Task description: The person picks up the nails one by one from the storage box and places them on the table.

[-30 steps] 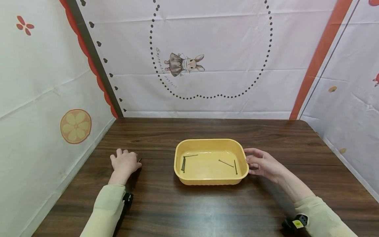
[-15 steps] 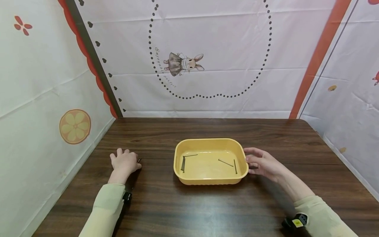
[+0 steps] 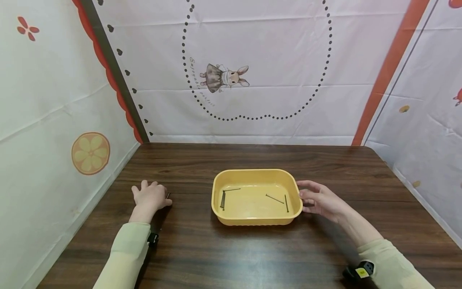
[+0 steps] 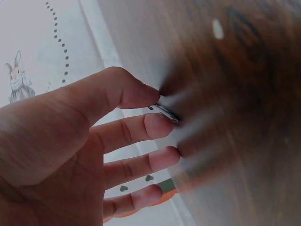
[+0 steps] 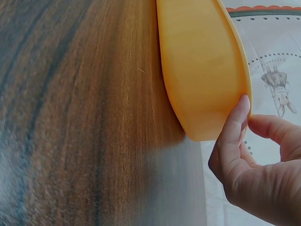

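Nearest to me are my pale sleeves (image 3: pixel 122 253). My right hand (image 3: pixel 323 202) pinches the right rim of the yellow tray (image 3: pixel 252 208), which stands about the middle of the table (image 3: pixel 231 253). Near the table's left edge, my left hand (image 3: pixel 149 197) pinches a thin metal piece (image 4: pixel 165 114), other fingers spread. In the tray, several nails (image 3: pixel 223 200) lie by the left wall, two more nails (image 3: pixel 275 199) toward the right. Behind the far edge is a white cloth (image 3: pixel 270 52).

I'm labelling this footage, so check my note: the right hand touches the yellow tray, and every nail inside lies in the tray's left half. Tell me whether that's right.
That's wrong about the nails: the head view shows two in the right half of the yellow tray. The right hand does touch it.
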Demonstrator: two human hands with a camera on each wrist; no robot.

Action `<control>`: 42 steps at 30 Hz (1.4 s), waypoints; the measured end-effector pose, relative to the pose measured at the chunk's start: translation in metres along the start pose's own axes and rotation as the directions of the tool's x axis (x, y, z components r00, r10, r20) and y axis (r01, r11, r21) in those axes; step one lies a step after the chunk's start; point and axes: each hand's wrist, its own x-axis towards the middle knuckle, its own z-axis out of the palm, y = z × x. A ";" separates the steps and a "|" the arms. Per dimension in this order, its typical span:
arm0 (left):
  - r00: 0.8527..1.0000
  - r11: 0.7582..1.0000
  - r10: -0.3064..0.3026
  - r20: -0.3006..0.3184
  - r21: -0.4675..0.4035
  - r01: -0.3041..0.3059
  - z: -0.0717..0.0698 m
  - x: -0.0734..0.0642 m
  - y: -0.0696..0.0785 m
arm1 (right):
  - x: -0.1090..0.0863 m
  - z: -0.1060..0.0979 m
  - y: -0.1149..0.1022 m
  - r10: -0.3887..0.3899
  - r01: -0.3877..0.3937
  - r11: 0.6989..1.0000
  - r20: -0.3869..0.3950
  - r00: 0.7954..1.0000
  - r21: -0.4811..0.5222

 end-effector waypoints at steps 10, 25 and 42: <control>1.000 1.000 -0.003 -0.021 -0.004 0.003 0.000 -0.004 0.000 | 0.000 -0.001 0.000 0.001 -0.001 1.000 0.003 1.000 0.009; 0.999 1.000 -0.001 -0.049 -0.025 0.000 -0.001 -0.005 0.000 | 0.000 0.000 -0.001 0.006 -0.006 1.000 0.001 1.000 0.006; 0.980 0.998 0.027 -0.196 -0.058 -0.039 -0.020 -0.011 0.013 | 0.000 -0.001 0.000 -0.003 0.003 1.000 0.006 1.000 0.008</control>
